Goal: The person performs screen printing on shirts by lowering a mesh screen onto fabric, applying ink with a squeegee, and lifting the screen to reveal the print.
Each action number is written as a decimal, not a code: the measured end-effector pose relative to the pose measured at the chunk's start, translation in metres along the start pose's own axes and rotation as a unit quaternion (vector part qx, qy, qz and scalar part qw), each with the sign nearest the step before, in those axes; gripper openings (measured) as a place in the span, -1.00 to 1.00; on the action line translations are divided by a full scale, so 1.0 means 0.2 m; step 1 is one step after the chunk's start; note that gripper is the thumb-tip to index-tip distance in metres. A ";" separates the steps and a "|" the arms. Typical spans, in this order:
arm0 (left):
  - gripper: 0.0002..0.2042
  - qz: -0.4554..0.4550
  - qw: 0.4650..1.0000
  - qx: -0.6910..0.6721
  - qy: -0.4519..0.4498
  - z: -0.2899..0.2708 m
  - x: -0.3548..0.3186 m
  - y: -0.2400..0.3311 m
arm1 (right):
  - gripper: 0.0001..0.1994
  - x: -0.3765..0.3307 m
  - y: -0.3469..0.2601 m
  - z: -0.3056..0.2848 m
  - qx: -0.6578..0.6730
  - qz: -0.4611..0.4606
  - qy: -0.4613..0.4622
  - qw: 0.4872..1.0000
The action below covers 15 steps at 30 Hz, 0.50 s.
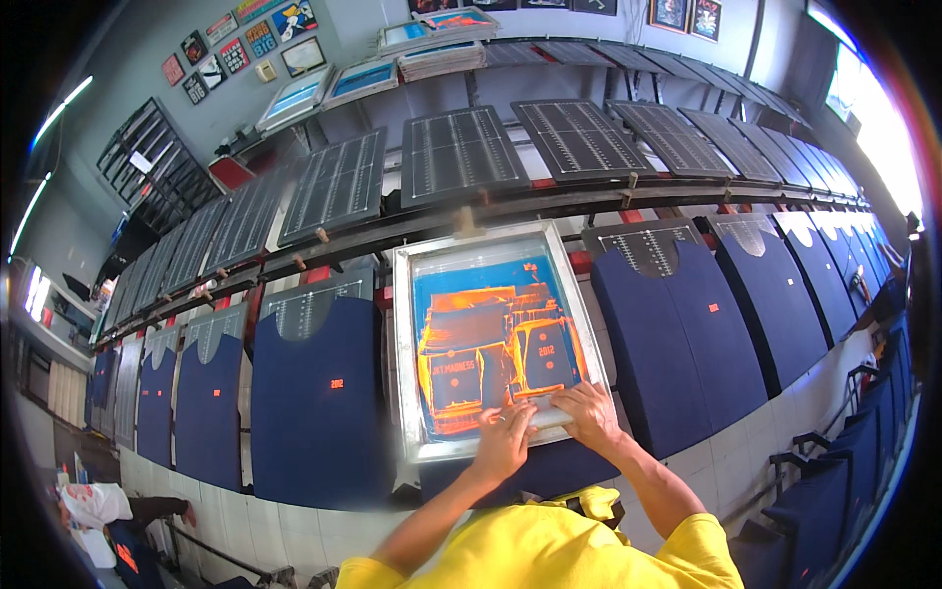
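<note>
A silk-screen frame (403,344) with pale metal sides lies in front of me over a dark navy garment piece (574,469). Its blue mesh (442,280) is streaked and smeared with bright orange ink (481,298). Near the frame's close edge, a pale squeegee (549,411) rests on the mesh, gripped from both ends. My left hand (504,439) has its fingers closed over the squeegee's left part. On its right part, my right hand (590,416) is wrapped in the same way. The squeegee's lower edge is hidden by my fingers.
Navy garment pieces (319,398) with small orange prints lie on boards left and right (682,339). Behind a dark rail (549,203) stand rows of grey boards (461,152). More screens (442,61) are stacked at the back. Another person (98,506) is at the lower left.
</note>
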State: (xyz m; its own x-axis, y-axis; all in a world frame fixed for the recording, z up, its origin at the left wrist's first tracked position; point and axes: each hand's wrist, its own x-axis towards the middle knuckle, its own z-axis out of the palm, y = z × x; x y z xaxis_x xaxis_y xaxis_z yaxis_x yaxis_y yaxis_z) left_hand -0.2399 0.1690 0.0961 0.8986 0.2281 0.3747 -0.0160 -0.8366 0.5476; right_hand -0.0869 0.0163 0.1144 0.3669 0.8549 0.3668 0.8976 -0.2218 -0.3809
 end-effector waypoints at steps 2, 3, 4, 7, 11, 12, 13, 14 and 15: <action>-0.67 0.008 1.000 0.000 -0.009 0.04 -0.08 0.00 | -0.52 -0.08 -0.02 0.01 -0.012 0.007 -0.016 1.000; -0.65 0.014 1.000 0.004 -0.011 0.05 -0.11 0.01 | -0.47 -0.11 -0.04 0.00 -0.030 0.016 -0.057 0.998; -0.64 0.021 1.000 0.008 -0.013 0.06 -0.14 0.02 | -0.46 -0.13 -0.05 -0.01 -0.026 0.012 -0.060 0.998; -0.59 0.049 0.998 0.035 -0.032 0.08 -0.19 0.02 | -0.41 -0.19 -0.06 0.00 -0.002 0.016 -0.094 0.995; -0.57 0.076 0.997 0.021 -0.028 0.10 -0.20 0.00 | -0.44 -0.23 -0.10 -0.02 0.000 0.031 -0.068 0.997; -0.57 0.072 0.997 -0.004 -0.023 0.08 -0.20 -0.01 | -0.47 -0.21 -0.14 -0.04 0.004 0.035 -0.070 0.997; -0.57 0.067 0.997 -0.028 -0.016 0.06 -0.20 -0.03 | -0.50 -0.19 -0.16 -0.04 0.010 0.037 -0.073 0.997; -0.57 0.054 0.997 -0.053 -0.007 0.05 -0.19 -0.04 | -0.53 -0.19 -0.15 -0.04 0.020 0.050 -0.028 0.998; -0.57 0.031 0.997 -0.073 0.006 0.02 -0.19 -0.06 | -0.56 -0.21 -0.12 -0.03 0.039 0.056 0.012 0.998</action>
State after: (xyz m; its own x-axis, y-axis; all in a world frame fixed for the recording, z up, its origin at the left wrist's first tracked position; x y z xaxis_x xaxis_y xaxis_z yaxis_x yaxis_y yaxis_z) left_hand -0.2719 0.1688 0.0724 0.8888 0.1838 0.4197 -0.1362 -0.7687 0.6249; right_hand -0.1221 -0.0162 0.1126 0.4704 0.8149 0.3385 0.8293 -0.2772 -0.4852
